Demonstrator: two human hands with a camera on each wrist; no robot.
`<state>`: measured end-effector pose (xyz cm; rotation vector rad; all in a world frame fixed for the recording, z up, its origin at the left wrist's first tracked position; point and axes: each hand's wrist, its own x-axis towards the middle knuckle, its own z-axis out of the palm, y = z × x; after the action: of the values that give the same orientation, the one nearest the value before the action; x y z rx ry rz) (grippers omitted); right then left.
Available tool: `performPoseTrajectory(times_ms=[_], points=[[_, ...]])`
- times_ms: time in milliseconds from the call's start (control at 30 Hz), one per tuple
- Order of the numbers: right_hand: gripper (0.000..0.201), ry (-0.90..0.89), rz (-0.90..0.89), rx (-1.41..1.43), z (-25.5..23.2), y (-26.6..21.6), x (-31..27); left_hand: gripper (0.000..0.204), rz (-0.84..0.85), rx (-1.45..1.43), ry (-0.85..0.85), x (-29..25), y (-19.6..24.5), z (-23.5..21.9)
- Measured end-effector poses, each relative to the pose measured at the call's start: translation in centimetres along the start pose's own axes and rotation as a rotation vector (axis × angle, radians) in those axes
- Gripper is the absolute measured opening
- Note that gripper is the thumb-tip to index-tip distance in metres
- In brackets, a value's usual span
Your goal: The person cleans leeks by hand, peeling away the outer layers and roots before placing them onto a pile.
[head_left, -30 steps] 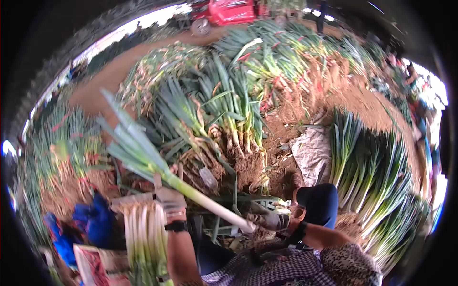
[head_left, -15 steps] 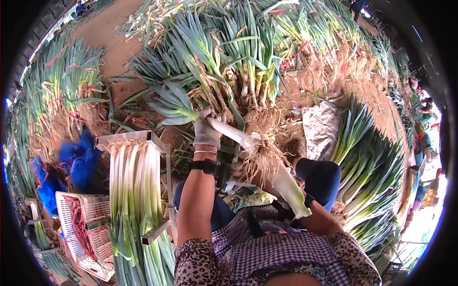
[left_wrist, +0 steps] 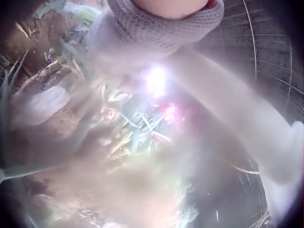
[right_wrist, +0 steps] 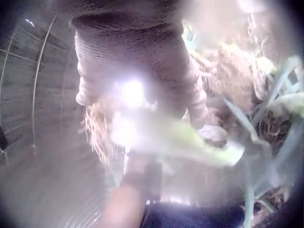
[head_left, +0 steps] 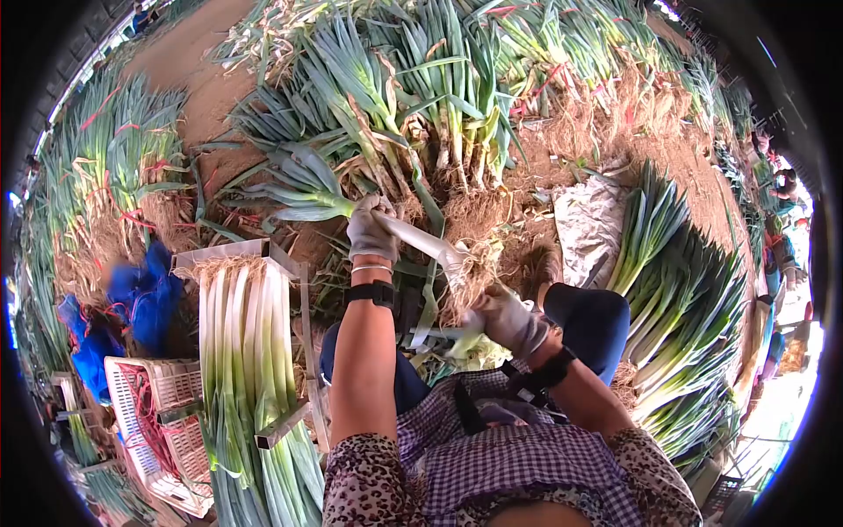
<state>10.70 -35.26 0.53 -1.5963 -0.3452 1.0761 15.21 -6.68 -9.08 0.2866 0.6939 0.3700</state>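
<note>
My gloved left hand (head_left: pixel 372 233) grips a leek (head_left: pixel 414 238) around its pale shank, with the green leaves fanning out to the left. The leek slants down to the right and ends in a shaggy tuft of roots (head_left: pixel 472 268). Just beside those roots is my gloved right hand (head_left: pixel 511 323), its fingers curled. From under them a peeled leaf strip (right_wrist: pixel 190 140), pale with a greenish end, sticks out in the right wrist view. The left wrist view is hazy, with the leek's white shank (left_wrist: pixel 228 95) running out from below the glove cuff.
Trimmed leeks (head_left: pixel 246 342) lie side by side in a metal rack (head_left: pixel 281 256) at left, next to a plastic crate (head_left: pixel 132 413). Untrimmed leeks (head_left: pixel 439 97) are heaped ahead. More leeks (head_left: pixel 680 325) lie at right beside a pale sack (head_left: pixel 587 233). Peelings (head_left: pixel 479 353) lie below my hands.
The leek has swung from reaching far up left to lying across in front of me. A broad leaf strip hung from its root end half a second ago; now my right hand is by the roots.
</note>
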Motion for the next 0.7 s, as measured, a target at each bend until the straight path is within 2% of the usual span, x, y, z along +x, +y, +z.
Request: performPoseTrajectory(times_ms=[67, 100, 167, 200, 233, 267, 300, 367, 400, 433, 467, 500, 533, 567, 600, 633, 700], points=[[0.027, -0.051, -0.179, 0.324, 0.4, 3.0, -0.4, 0.016, -0.030, -0.046, 0.046, 0.0, 1.2, -0.5], [0.027, -0.039, -0.054, 0.330, 0.1, 2.9, -1.9, 0.010, 0.091, 0.046, 0.177, 0.1, 1.7, -0.4], [0.027, -0.002, 0.187, 0.344, -1.0, 1.2, -5.9, 0.009, 0.160, 0.233, 0.256, -1.6, 2.2, 0.4], [0.029, 0.103, 0.286, 0.297, -1.0, 0.0, -8.0, 0.012, 0.226, 0.214, 0.360, 0.4, 2.3, -0.2], [0.031, 0.208, 0.384, 0.249, -1.3, -0.4, -9.8, 0.012, 0.264, 0.252, 0.344, 0.9, 2.9, -0.7], [0.038, 0.197, 0.318, -0.039, -3.2, 2.4, -10.8, 0.012, 0.260, 0.253, 0.300, 2.3, 3.5, -1.8], [0.042, 0.160, 0.201, -0.491, -4.5, 2.9, -11.1, 0.012, 0.254, 0.261, 0.255, 2.9, 3.9, -2.2], [0.051, 0.312, -0.118, -0.960, -5.8, 2.9, -10.2, 0.012, 0.300, 0.287, 0.249, 2.9, 3.5, -2.0], [0.053, 0.368, -0.217, -0.798, -5.9, 2.2, -9.1, 0.012, 0.318, 0.273, 0.184, 1.9, 3.1, -1.4], [0.054, 0.429, -0.316, -0.637, -5.5, 1.2, -7.9, 0.012, 0.391, 0.385, 0.153, -0.7, 2.5, 0.3], [0.053, 0.394, -0.277, -0.443, -4.3, -1.2, -7.2, 0.013, 0.445, 0.484, 0.168, -3.3, 1.6, 2.1], [0.053, 0.372, -0.244, -0.246, -2.9, -3.4, -6.8, 0.013, 0.411, 0.483, 0.091, -4.0, 0.6, 2.7], [0.050, 0.368, -0.289, -0.298, -2.4, -2.4, -6.0, 0.013, 0.397, 0.542, 0.123, -6.3, -0.6, 4.8], [0.047, 0.365, -0.331, -0.351, -2.3, -0.4, -5.2, 0.013, 0.355, 0.502, 0.050, -5.3, -1.6, 4.5], [0.045, 0.388, -0.434, -0.498, -2.2, 1.1, -4.5, 0.012, 0.414, 0.590, 0.017, -9.5, -3.4, 8.2], [0.044, 0.399, -0.530, -0.651, -2.4, 2.4, -4.5, 0.010, 0.377, 0.579, -0.088, -9.7, -4.6, 9.2], [0.042, 0.518, -0.544, -0.469, -3.2, 4.4, -6.2, 0.012, 0.372, 0.659, -0.196, -13.1, -8.8, 14.7]])
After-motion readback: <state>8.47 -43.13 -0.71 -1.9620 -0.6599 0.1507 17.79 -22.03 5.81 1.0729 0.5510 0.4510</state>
